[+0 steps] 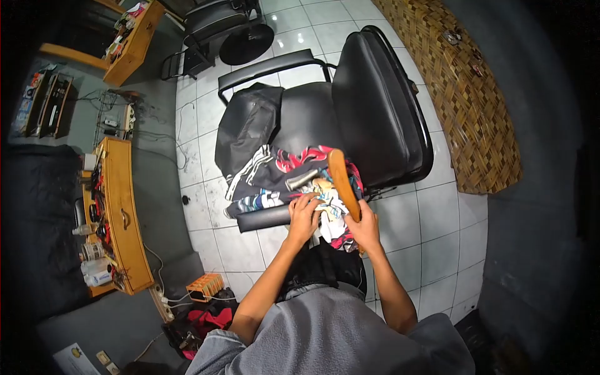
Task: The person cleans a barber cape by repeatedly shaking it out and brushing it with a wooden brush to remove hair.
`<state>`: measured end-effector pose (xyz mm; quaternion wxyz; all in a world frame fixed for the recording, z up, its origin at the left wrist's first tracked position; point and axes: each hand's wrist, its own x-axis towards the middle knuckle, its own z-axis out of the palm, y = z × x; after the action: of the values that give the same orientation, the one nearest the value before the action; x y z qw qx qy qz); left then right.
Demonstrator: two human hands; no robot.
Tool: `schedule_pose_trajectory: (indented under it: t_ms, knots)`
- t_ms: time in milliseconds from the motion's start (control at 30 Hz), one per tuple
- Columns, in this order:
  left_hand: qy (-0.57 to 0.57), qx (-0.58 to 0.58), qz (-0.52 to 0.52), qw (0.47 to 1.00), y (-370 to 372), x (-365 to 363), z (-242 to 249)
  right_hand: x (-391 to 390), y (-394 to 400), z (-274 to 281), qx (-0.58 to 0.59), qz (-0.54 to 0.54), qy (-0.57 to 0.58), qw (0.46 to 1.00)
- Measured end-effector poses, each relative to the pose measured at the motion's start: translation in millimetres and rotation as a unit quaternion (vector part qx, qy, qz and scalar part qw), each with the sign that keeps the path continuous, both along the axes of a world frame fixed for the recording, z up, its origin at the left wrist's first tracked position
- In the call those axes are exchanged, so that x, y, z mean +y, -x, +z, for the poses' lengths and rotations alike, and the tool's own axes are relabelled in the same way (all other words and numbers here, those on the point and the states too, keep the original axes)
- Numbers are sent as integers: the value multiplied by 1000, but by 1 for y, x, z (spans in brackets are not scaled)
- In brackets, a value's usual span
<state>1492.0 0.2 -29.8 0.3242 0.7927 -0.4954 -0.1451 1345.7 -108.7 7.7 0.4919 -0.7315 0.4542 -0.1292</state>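
A wooden hanger (342, 181) stands out above a bundle of patterned cloth (262, 178) on the black padded chair (306, 109). My right hand (364, 226) is closed around the hanger's lower part. On the left side of the bundle, my left hand (304, 215) rests on white printed fabric, its fingers bent and slightly apart. The cloth lies over the chair's near armrest and seat, with pink, white and black parts. A black cloth (250, 122) covers the far left part of the seat.
At left, a wooden drawer shelf (122, 212) holds bottles and tools. An orange box (205, 287) and cables lie low beside it. A woven-pattern bench (469, 100) runs along the right wall. Another black chair (219, 25) stands at the top.
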Motion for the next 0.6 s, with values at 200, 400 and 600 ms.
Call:
schedule_pose_trajectory:
  t_ms: [200, 400, 600]
  knots:
    - [48, 62, 3, 997, 30, 57, 22, 48, 28, 27, -139, -24, -102, 985]
    - [83, 32, -4, 996, 83, 138, 45, 137, 87, 37, -135, 41, -75, 987]
    - [143, 89, -6, 986, 171, 243, 37, 244, 184, 26, -121, 80, -146, 979]
